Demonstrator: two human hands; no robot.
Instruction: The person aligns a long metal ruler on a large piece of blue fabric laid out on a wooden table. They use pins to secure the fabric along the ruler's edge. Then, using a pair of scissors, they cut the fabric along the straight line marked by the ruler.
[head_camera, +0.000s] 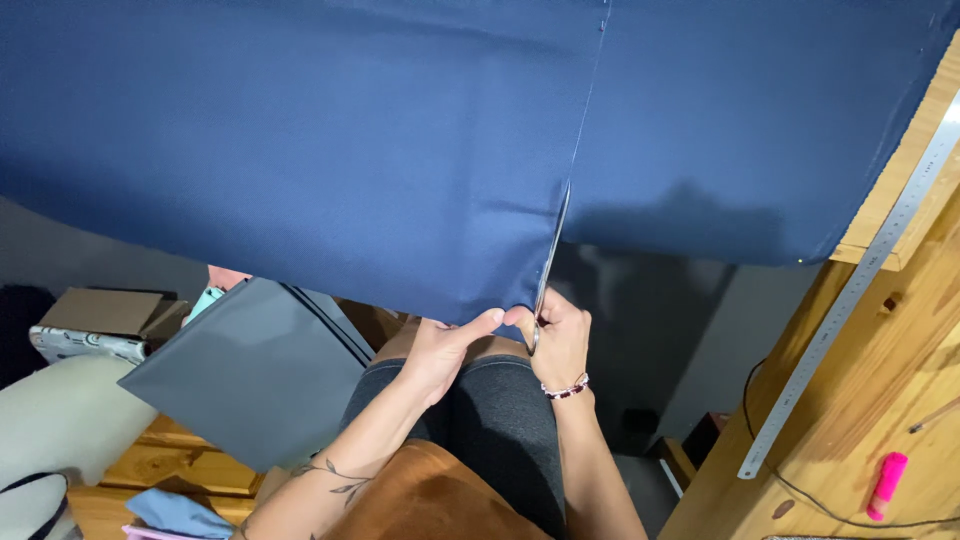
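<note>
One wooden table (880, 400), steel ruler (850, 300), navy fabric (300, 150) overhanging, grey floor.

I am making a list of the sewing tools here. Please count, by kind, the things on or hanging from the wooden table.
Blue fabric: 1
Scissors: 1
Metal ruler: 1
Pink marker: 1
Total: 4

wooden table (860, 420), grey floor (640, 330)
</note>
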